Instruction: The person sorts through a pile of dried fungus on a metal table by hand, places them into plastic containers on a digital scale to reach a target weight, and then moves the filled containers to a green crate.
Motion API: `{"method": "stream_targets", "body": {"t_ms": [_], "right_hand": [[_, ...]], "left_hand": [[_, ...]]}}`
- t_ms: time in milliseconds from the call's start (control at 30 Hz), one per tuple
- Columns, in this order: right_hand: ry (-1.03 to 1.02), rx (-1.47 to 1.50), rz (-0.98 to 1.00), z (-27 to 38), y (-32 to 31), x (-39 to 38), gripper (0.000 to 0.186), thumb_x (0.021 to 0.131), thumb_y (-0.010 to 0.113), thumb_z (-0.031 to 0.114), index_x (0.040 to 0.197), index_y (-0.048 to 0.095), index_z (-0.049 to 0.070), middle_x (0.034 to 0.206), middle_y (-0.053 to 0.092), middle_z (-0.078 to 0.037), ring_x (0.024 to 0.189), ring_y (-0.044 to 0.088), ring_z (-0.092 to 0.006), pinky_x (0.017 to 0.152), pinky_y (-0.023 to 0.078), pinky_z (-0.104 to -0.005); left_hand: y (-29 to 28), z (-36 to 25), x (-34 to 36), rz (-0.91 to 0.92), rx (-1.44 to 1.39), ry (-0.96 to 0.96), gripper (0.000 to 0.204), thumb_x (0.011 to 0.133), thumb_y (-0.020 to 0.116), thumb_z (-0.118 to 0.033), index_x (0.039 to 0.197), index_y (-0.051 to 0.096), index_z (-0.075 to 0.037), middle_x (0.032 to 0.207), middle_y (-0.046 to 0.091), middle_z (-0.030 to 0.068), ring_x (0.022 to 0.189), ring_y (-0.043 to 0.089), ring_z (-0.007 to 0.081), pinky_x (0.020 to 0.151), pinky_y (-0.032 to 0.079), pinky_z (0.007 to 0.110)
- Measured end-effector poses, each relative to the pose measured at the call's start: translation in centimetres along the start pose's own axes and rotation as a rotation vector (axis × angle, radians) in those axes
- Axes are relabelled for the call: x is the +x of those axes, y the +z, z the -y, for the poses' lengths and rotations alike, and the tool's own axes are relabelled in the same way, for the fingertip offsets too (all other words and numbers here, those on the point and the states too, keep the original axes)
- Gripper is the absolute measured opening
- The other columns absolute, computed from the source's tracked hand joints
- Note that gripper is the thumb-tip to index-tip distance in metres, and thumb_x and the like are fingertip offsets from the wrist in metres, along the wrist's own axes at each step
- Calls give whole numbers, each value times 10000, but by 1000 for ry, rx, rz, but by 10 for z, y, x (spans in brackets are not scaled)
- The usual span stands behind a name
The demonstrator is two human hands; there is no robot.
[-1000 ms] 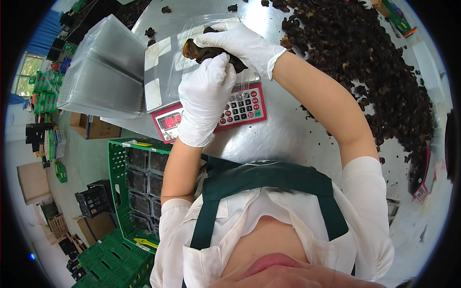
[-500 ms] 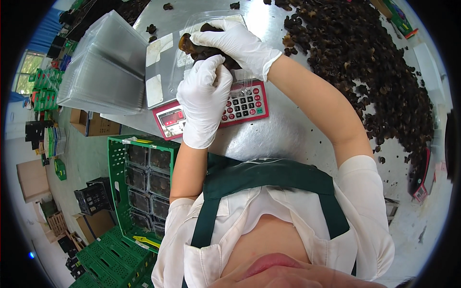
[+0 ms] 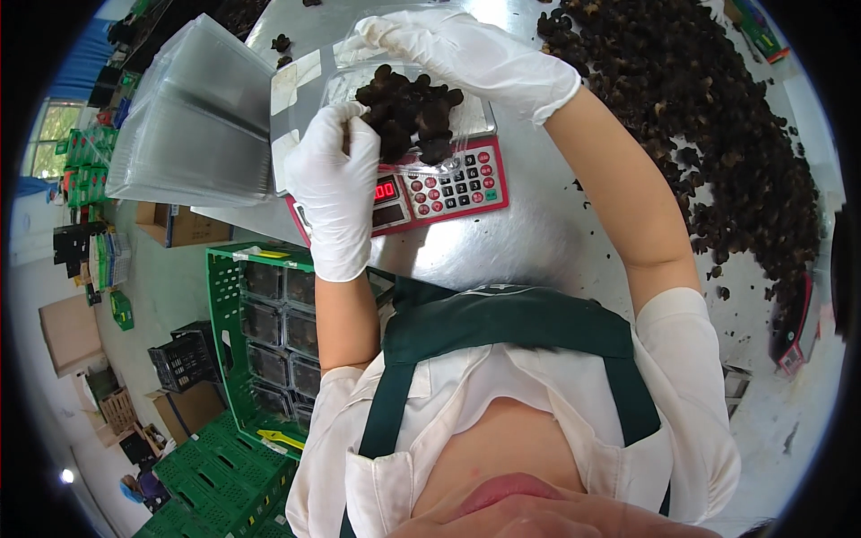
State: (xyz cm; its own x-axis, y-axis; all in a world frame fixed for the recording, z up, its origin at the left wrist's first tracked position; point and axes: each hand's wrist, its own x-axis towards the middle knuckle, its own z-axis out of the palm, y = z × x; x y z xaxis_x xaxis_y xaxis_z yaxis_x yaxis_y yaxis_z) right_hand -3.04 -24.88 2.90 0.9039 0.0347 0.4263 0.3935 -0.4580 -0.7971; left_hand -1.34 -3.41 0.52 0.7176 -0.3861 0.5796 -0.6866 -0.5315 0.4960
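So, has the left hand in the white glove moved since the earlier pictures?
Yes. The white-gloved left hand has moved leftward, judged against the red-framed electronic scale, away from its black-and-red keypad.

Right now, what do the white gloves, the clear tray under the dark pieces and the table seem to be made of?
The gloves: likely thin rubber, perhaps latex or nitrile, matte and finely wrinkled. The clear tray: probably thin, glossy plastic, being see-through with bright reflections. The table: apparently metal, perhaps stainless steel, judging by its grey, streaky shine.
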Motion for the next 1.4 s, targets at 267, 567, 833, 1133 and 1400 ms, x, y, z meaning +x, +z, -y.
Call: {"method": "stream_targets", "body": {"t_ms": [267,567,833,1133,1400], "right_hand": [[50,125,-46,20,0,-26,324,1019,636,247,1211,690,-8,1070,750,-141,944,716,-206,869,556,-312],[228,178,16,55,14,-117,173,897,754,47,1068,767,18,958,756,-56,798,662,-81,716,526,-228],[412,233,-251,48,-10,-134,75,932,743,53,987,743,2,850,706,9,765,593,-36,696,482,-201],[139,-72,-301,52,4,-92,108,948,738,106,1014,747,21,882,746,-46,771,675,-85,714,540,-226],[-223,-616,-263,17,33,-84,334,905,699,343,1167,696,136,1290,612,-100,1206,594,-294,1046,464,-451]], "left_hand": [[-13,18,6,57,-1028,-601,113,1013,639,-59,1095,683,4,824,739,94,652,625,90,650,516,214],[-15,-35,-72,282,-855,-428,113,970,641,15,1065,701,27,887,718,28,754,629,51,695,509,201],[-45,-22,-99,651,-561,-265,125,944,657,43,1048,722,21,920,737,64,825,693,132,784,555,268],[-118,25,-105,999,-117,-78,150,877,718,-67,1021,744,-34,1035,730,127,948,710,309,849,568,365],[-102,-6,-59,1053,-189,19,259,833,750,-42,1088,711,-65,1002,715,107,933,691,296,793,543,373]]}}
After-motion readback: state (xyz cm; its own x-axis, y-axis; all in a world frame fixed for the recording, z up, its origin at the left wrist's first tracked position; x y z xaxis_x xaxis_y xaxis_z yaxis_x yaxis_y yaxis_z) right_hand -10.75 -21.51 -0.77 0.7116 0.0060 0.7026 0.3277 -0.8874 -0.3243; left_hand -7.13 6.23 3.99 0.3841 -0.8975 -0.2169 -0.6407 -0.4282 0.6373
